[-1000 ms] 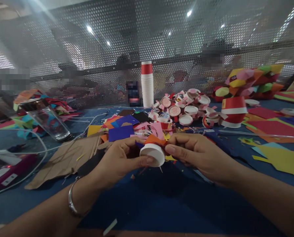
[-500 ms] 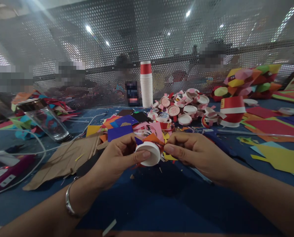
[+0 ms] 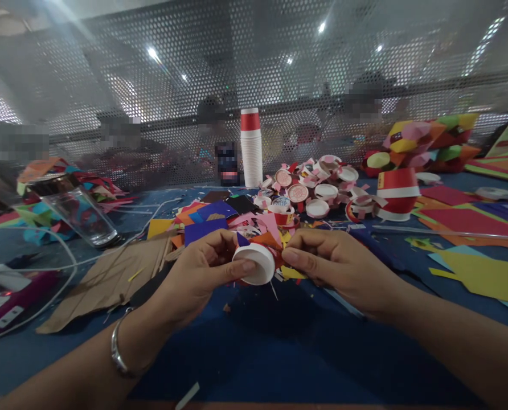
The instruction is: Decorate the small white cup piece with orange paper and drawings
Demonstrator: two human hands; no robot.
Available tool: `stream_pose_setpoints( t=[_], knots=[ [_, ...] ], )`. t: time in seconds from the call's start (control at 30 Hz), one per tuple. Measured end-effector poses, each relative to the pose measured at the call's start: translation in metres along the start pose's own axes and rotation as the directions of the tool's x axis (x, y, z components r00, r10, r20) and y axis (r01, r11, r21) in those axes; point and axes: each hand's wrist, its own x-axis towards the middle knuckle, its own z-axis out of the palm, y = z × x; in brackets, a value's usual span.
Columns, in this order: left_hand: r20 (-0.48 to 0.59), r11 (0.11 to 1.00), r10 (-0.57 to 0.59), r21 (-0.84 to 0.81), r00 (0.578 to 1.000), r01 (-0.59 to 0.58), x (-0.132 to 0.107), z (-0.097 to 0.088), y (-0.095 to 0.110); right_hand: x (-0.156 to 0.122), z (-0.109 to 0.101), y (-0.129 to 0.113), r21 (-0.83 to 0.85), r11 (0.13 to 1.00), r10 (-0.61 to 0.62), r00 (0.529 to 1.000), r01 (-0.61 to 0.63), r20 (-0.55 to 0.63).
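A cut-down paper cup [image 3: 260, 267] with a round white base faces me, tilted, over the near part of the blue table. My left hand [image 3: 207, 265] grips it, thumb across the white base and fingers behind. Bits of orange and purple paper [image 3: 267, 241] stick up along the cup's far edge. My right hand [image 3: 328, 262] is at the cup's right side, thumb and forefinger pinched on the orange paper there; the exact contact is partly hidden. Just beyond both hands lie purple sheets [image 3: 206, 230] and pink scraps.
Many cut cup bottoms [image 3: 318, 208] are heaped beyond my hands, beside a tall cup stack [image 3: 252, 154]. Red cups [image 3: 397, 196] and yellow paper [image 3: 488, 276] lie right. Cardboard [image 3: 104, 285], a glass jar [image 3: 83, 210] and a white cable [image 3: 72, 265] are left. A perforated screen stands behind.
The cup has tilted slightly between my hands, its white base turning a little. My hands hold nearly the same pose, and the whole view has shifted slightly.
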Motion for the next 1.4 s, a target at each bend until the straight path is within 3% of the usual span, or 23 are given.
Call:
stream_pose_setpoints(
  t=[0.17,0.47,0.87,1.4],
  knots=[
    [-0.034,1.0,0.008,0.017,0.999,-0.007,0.0012,-0.0035,-0.0012,0.0015,-0.0007,0.001,-0.006,1.0,-0.017,1.0,0.017,-0.011],
    [-0.086,0.959,0.185,0.234,0.979,-0.16,0.0004,0.0001,-0.0016,0.0032,-0.0003,-0.0002,-0.1,0.994,-0.052,0.998,0.049,-0.025],
    [-0.125,0.943,0.181,0.305,0.975,-0.136,-0.0026,0.0007,0.0011,0.0015,-0.0007,-0.0006,-0.136,0.99,-0.024,0.999,0.02,-0.034],
    [-0.111,0.885,0.288,0.41,0.951,-0.22,-0.0043,0.0033,0.0048,-0.0008,-0.0022,0.0007,-0.22,0.975,-0.045,0.998,0.034,-0.048]
  ],
)
